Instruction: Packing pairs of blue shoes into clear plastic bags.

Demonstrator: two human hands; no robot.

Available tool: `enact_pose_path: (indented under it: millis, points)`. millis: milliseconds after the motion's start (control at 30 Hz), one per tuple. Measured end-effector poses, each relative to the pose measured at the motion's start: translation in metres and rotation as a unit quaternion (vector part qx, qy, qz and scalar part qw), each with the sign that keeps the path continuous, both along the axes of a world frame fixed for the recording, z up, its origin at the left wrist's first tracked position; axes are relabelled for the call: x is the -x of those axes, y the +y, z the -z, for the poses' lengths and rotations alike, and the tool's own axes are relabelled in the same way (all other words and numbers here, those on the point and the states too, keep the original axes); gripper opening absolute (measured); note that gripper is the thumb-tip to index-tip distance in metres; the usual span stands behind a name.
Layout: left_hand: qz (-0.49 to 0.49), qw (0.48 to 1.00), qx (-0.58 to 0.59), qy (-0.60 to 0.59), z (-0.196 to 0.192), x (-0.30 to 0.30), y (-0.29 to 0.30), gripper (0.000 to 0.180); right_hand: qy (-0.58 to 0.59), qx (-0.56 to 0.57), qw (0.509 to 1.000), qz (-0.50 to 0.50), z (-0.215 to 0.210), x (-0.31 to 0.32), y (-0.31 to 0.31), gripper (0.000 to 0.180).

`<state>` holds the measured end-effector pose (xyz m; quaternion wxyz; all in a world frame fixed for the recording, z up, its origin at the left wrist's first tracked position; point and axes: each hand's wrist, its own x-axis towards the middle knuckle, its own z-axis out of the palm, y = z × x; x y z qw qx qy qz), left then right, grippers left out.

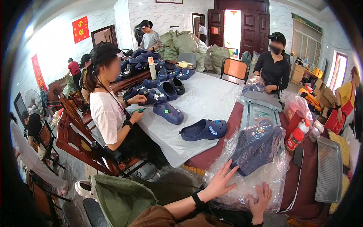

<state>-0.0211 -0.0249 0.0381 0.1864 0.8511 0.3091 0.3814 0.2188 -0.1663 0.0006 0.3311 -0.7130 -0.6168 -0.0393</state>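
A pair of navy clogs [253, 151] lies inside a clear plastic bag [230, 191] on the table in front of me. My left hand [220, 181] is open, its fingers spread over the bag and reaching the near end of the clogs. Nearer to me, my right hand [261, 201] is open too, resting on the flat lower part of the bag with fingers apart. Neither hand grips anything. Beyond the bag, to the left, a single navy clog [205, 129] with charms sits on the white sheet [206, 90], and another clog [168, 113] lies farther left.
A person [109, 102] sits at the left with a green-handled tool; another person [274, 64] handles a bagged item across the table. Clogs are piled at far left. A grey plastic board [261, 104], a red-capped jar [295, 139] and a grey tray [328, 170] stand right. A green sack [121, 198] lies below.
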Motion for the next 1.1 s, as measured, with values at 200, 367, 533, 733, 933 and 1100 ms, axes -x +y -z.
enact_pose_path:
  millis: [200,367,533,733,933,1100]
  points:
    - [-0.022,1.0,0.013,-0.005,-0.007,-0.001,0.004,0.074,-0.009,0.004,1.0,0.006,-0.007,0.004,-0.001,0.058]
    - [-0.105,0.993,-0.043,-0.02,-0.033,-0.006,0.016,0.064,-0.007,-0.004,1.0,0.005,-0.009,0.005,-0.001,0.058]
    - [-0.082,0.99,-0.093,-0.069,-0.058,-0.023,0.028,0.069,0.006,0.002,1.0,0.013,-0.009,0.005,0.0,0.057]
    - [-0.025,0.998,-0.04,-0.052,-0.07,-0.04,0.021,0.07,0.0,0.0,1.0,0.01,-0.006,0.002,0.001,0.057]
    - [-0.033,0.996,-0.059,-0.056,-0.06,-0.036,0.015,0.064,-0.001,-0.004,1.0,0.003,-0.008,0.004,0.0,0.057]
    - [-0.037,0.996,-0.023,-0.08,-0.058,-0.034,0.005,0.062,-0.005,-0.01,1.0,0.003,-0.006,0.005,-0.001,0.056]
